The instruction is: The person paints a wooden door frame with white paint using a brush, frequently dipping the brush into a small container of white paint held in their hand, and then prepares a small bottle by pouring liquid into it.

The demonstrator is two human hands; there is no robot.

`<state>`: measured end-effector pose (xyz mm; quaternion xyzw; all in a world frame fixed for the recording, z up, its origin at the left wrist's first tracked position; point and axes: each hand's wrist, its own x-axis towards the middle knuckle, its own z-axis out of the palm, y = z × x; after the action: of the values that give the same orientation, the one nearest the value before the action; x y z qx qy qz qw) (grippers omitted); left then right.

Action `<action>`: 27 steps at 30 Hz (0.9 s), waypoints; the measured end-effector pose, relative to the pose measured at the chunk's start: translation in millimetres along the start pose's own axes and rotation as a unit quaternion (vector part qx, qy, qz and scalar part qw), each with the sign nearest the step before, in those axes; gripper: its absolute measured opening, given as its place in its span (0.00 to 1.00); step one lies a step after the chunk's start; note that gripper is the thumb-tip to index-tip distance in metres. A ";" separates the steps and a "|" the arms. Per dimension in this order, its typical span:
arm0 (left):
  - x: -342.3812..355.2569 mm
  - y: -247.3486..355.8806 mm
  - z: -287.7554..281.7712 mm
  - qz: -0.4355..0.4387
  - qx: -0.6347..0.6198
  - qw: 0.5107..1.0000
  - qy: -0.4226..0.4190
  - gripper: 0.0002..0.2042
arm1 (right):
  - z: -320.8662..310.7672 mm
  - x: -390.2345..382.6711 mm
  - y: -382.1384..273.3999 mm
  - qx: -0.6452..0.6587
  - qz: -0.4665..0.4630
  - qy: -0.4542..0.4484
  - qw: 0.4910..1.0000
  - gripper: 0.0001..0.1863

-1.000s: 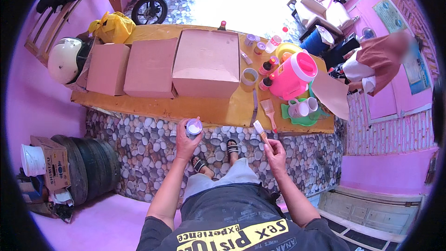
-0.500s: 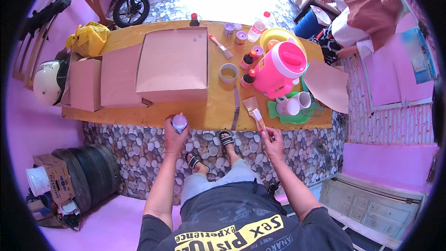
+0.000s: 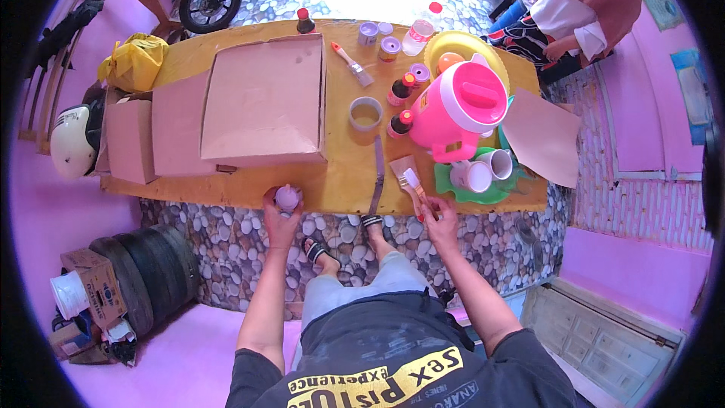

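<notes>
My left hand [image 3: 281,221] is wrapped round a small lilac-topped can [image 3: 287,197] at the table's near edge. In my right hand [image 3: 439,221] is a paintbrush [image 3: 412,179], its pale lilac bristles pointing up and away from me. A second, wider paintbrush [image 3: 402,169] lies just beside it at the table edge, partly hidden by the held one. To the right of these, a green tray [image 3: 444,181] bears two white mugs [image 3: 473,177].
On the yellow-covered table [image 3: 340,189] stand cardboard boxes [image 3: 264,98], a pink drink jug [image 3: 453,109], dark sauce bottles [image 3: 400,123], a tape roll [image 3: 366,114] and another paintbrush [image 3: 352,64]. A person [image 3: 589,7] is at the far right.
The can in my left hand has tipped and shows a lilac top. My right hand has moved slightly left with the brush. The person at right has shifted, and my view has turned a little.
</notes>
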<state>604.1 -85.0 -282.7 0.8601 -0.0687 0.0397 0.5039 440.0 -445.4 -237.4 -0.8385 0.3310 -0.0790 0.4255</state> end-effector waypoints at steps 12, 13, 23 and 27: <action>1.0 -5.5 4.8 -0.042 -0.002 0.999 -0.006 0.31 | 19.7 13.7 -10.9 -0.087 -0.086 -0.035 0.992 0.14; 2.3 -3.3 5.3 -0.042 -0.001 0.999 -0.003 0.31 | 22.5 13.9 -13.1 -0.108 -0.094 -0.023 0.989 0.13; 4.1 6.2 7.6 -0.051 0.020 0.998 -0.004 0.33 | 27.5 20.0 -22.3 -0.070 -0.074 -0.042 0.994 0.14; 5.5 7.6 8.0 -0.055 0.044 0.997 -0.002 0.32 | 39.5 30.5 -32.5 -0.052 -0.072 -0.063 0.994 0.12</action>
<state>608.4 -96.0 -279.3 0.8840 -0.0203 0.0126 0.4669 495.7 -424.6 -241.8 -0.8844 0.2461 -0.0396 0.3946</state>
